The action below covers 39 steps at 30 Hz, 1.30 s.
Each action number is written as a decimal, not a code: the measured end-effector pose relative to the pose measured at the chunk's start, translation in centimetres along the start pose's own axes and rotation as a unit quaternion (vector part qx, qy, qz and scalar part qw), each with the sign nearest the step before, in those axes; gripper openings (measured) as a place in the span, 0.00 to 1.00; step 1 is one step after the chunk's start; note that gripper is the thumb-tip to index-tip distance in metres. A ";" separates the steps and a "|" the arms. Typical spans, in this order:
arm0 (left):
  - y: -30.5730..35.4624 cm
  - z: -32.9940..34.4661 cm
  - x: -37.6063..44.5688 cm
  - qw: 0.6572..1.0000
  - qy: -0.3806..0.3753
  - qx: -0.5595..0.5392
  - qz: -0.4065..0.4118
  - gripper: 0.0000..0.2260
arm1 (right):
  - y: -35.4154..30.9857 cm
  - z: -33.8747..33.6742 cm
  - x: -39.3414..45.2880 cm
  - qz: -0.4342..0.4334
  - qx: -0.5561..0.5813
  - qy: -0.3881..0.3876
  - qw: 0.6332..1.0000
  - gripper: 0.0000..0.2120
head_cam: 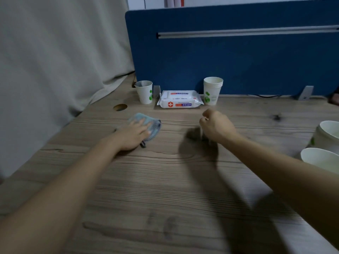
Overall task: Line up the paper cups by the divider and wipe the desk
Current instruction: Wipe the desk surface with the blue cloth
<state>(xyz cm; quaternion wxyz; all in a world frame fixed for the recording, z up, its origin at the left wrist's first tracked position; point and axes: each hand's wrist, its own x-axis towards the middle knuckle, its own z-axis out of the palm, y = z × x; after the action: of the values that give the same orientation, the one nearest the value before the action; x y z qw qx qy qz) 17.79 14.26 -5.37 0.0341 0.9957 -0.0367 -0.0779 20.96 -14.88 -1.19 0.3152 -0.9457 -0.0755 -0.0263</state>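
Note:
My left hand [134, 133] presses flat on a light blue cloth [146, 121] lying on the wooden desk [165, 180]. My right hand [215, 125] hovers above the desk with its fingers curled shut and nothing visible in them. A single paper cup [145, 91] stands against the blue divider [238, 61] at the left. A stack of paper cups [212, 90] stands by the divider further right. Two more paper cups, one [328, 134] behind the other [321, 159], sit at the desk's right edge.
A white pack of wet wipes [179, 99] lies between the single cup and the stack at the divider's foot. A round cable hole [120, 107] is at the desk's far left. A grey curtain [55, 70] hangs on the left.

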 end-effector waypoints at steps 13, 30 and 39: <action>1.2 0.5 -0.7 1.000 0.012 -0.003 0.015 0.26 | 1.4 1.4 -1.1 -0.085 -0.088 -0.003 0.993 0.21; 5.4 1.2 2.8 0.993 0.041 0.004 0.107 0.29 | 0.3 1.5 -1.2 -0.045 -0.052 0.024 0.997 0.22; 0.4 -0.5 7.2 1.000 0.011 0.015 -0.025 0.27 | -1.2 1.2 -1.2 -0.048 -0.086 0.059 0.993 0.19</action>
<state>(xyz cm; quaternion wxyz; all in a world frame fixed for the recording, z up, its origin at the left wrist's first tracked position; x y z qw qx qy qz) 24.96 13.30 -5.99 0.0176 0.9975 -0.0125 -0.0669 19.61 -13.33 -1.59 0.2353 -0.9613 -0.0994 -0.1032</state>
